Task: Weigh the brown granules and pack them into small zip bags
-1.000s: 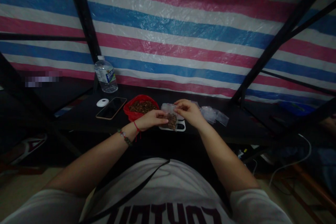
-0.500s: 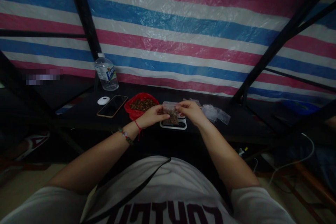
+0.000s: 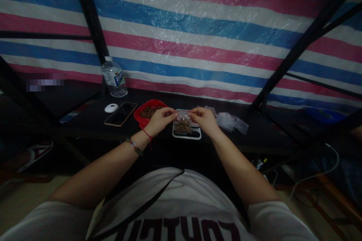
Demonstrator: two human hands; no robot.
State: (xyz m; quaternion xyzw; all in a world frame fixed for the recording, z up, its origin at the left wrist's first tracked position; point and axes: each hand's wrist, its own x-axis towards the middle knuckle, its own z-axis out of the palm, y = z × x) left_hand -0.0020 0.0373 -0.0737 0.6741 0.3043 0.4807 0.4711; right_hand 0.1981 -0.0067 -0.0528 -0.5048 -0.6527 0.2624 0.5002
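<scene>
Both hands, left hand [image 3: 159, 120] and right hand [image 3: 205, 119], pinch the top corners of a small clear plastic bag of brown pieces [image 3: 182, 122] between them, directly above a white digital scale [image 3: 186, 132].

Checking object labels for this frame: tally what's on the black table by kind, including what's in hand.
water bottle: 1
phone: 1
white puck: 1
red bowl of brown bits: 1
scale: 1
part-filled clear bag, pinched by left hand and right hand: 1
empty clear bags: loose pile, too blurred to count
Total: 6, plus the pile
</scene>
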